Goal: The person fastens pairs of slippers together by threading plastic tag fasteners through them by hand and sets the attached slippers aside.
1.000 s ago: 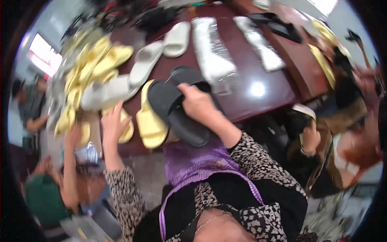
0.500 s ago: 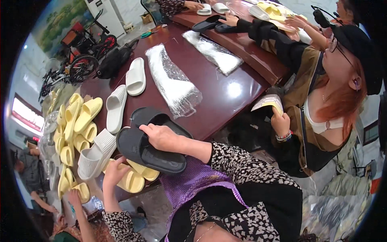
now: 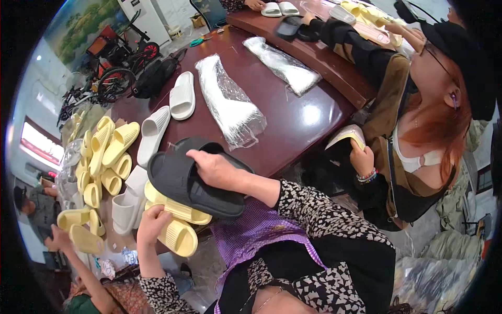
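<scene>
Black slippers, an overlapping pair, are in our right hand above the near edge of the desk. The right forearm slants up and leftward, the back of the hand facing up, its fingers wrapped over the pair. Their long axes run from upper left to lower right, the front one's toe pointing upper left. Our left hand rises from below, fingers pinched narrow on the yellow slippers, which slant alike just below the black ones.
</scene>
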Motion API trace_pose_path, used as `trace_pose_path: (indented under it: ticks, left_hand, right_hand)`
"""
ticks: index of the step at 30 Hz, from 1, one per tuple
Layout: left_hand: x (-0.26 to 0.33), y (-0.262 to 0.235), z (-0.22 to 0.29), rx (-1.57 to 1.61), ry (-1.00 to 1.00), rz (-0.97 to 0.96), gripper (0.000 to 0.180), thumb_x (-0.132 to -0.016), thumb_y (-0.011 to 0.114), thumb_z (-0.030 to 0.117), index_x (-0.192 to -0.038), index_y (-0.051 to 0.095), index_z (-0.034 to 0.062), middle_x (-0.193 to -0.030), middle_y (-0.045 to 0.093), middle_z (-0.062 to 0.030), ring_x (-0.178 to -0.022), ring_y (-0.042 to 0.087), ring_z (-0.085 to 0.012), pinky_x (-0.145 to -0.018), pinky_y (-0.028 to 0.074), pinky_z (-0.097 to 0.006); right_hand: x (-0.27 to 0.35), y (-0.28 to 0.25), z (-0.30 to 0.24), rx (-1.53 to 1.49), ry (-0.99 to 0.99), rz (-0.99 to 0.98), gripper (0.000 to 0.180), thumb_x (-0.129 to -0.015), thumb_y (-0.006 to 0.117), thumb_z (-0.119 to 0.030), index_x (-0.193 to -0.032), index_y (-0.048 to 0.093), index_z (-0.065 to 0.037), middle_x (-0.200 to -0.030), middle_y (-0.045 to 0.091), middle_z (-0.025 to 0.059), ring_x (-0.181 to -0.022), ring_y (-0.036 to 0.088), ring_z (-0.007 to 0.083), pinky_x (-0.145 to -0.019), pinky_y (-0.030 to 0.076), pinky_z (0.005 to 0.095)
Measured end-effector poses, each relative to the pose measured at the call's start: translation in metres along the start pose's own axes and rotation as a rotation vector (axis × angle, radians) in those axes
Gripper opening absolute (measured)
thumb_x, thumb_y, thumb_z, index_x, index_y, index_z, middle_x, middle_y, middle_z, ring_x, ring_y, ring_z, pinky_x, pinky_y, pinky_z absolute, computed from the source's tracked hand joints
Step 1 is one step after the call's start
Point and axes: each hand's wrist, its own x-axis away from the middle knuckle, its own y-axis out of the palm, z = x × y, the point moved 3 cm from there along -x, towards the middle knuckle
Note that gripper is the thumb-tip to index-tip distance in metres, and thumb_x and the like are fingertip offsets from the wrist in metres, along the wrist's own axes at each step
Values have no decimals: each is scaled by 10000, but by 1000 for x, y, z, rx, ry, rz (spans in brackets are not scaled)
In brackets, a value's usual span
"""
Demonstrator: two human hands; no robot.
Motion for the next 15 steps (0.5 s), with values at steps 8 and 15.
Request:
trace_pose_path:
  ticks: [8, 15]
  left_hand:
    - [3, 6, 70, 243, 183, 193, 213, -864, 594, 127, -995, 628, -38, -878, 631, -6, -777, 547, -58, -682, 431, -198]
    - [-116, 38, 212, -247, 628, 229, 273, -863, 571, 225, -1072, 661, 75, -889, 689, -116, -818, 658, -222, -750, 513, -350]
  right_hand:
    - [-29, -99, -13, 50, -144, 291, 476, -734, 492, 133, -1186, 513, -13, -1072, 606, 232, -994, 605, 393, -846, 504, 412]
    - [-89, -220, -28, 600, -276, 480, 453, -779, 446, 82, -1209, 530, -31, -1160, 593, 200, -1091, 567, 373, -937, 448, 409]
